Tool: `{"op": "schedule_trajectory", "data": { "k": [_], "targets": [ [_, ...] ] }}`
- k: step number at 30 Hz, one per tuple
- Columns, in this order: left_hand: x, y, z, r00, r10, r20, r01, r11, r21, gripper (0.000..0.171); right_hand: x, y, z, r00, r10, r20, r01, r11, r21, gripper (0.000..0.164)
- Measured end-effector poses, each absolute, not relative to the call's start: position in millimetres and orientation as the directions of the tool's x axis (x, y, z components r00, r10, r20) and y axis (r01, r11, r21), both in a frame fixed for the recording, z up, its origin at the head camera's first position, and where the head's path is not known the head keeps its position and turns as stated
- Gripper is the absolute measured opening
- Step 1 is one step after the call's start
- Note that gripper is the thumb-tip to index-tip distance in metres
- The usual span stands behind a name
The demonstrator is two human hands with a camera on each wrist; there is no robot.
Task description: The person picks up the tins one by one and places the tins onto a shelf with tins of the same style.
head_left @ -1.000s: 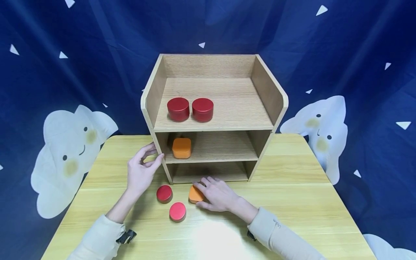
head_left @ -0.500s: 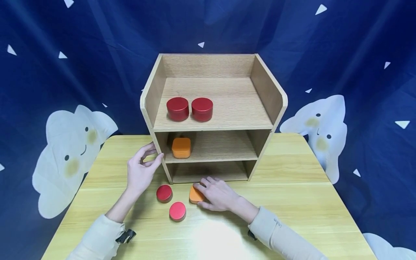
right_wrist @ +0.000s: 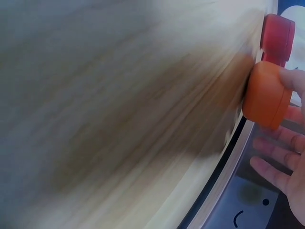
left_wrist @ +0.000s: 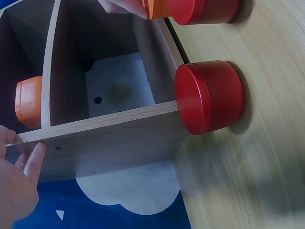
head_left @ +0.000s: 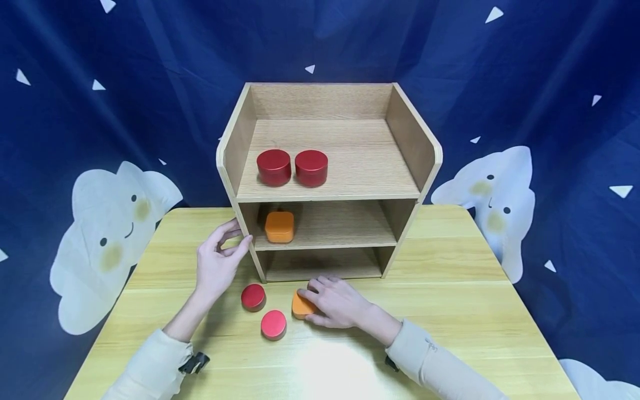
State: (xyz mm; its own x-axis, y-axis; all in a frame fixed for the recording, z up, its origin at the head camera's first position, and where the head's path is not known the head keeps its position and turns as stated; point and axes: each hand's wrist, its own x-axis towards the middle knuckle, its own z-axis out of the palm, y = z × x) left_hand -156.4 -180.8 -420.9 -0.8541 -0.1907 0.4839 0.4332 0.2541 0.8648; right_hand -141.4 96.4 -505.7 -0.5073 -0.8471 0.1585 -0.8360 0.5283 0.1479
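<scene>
I count six tins on my head camera, four round red ones and two square orange ones. Two red tins (head_left: 274,169) (head_left: 311,169) stand on the top tier and two red tins (head_left: 253,298) (head_left: 273,325) on the table (head_left: 450,289); one orange tin (head_left: 279,227) occupies the middle tier, one orange tin (head_left: 300,310) the tabletop. One wooden shelf unit (head_left: 360,150), three tiers in all, is flanked by two bare hands: one left hand (head_left: 217,266), one right hand (head_left: 337,303). Two pale sleeves (head_left: 152,364) (head_left: 435,358) complete the pair. Behind, I see three white clouds (head_left: 90,222) (head_left: 500,183) (head_left: 597,383), one cropped, on one blue curtain (head_left: 350,39). My left-wrist camera shows two red, two orange.
</scene>
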Motion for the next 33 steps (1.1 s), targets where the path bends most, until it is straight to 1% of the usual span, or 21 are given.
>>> {"op": "schedule_trajectory", "data": {
  "k": [8,14,25,33],
  "targets": [
    [-157.1,-180.9,-421.4,-0.854,-0.187,0.486,0.436,0.254,0.863,0.041,-137.9,101.0,-505.3,-0.501,-0.853,0.148,-0.845,0.519,0.13,0.056],
    [-156.3,-180.7,-421.6,-0.85,-0.186,0.493,0.439,0.267,0.858,0.04,-134.7,104.5,-506.1,-0.495,-0.853,0.164,-0.849,0.515,0.115,0.055],
    [-156.0,-180.3,-420.7,-0.864,-0.194,0.464,0.406,0.275,0.871,0.042,-126.9,111.3,-499.9,-0.479,-0.858,0.184,-0.851,0.506,0.144,0.053],
    [-157.0,-181.8,-421.7,-0.855,-0.187,0.484,0.431,0.264,0.863,0.041,-126.3,116.9,-488.8,-0.45,-0.867,0.212,-0.858,0.486,0.166,0.053]
  ]
}}
